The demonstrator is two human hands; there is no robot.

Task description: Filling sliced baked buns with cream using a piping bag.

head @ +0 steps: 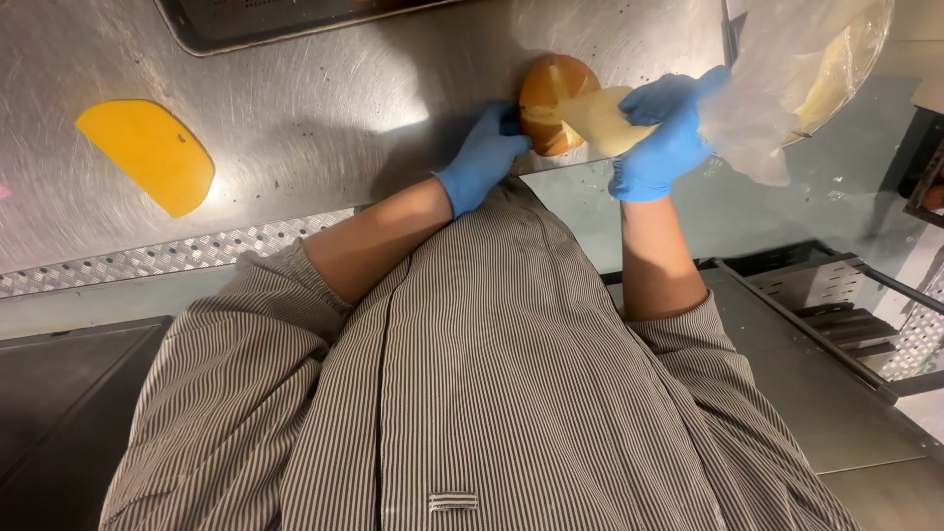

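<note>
— What colours are on the two hands?
— The left hand point(484, 157) and the right hand point(661, 138) both wear bright blue gloves; the round glazed bun point(551, 93) between them is golden brown, paler at its cut.
— And the clear plastic piping bag point(777, 88) on the right?
— Cloudy and see-through, with pale yellow cream inside; its cone tip point(602, 120) looks creamy yellow.
— The far left?
— A flat plastic scraper point(147, 152), mustard yellow, on the brushed steel worktop point(315, 108), which is silver-grey with soft white glare.
— Nearer?
— The striped chef's jacket point(472, 393) has fine grey and white pinstripes; a silver strip of raised-pattern metal point(147, 258) runs left of it.
</note>
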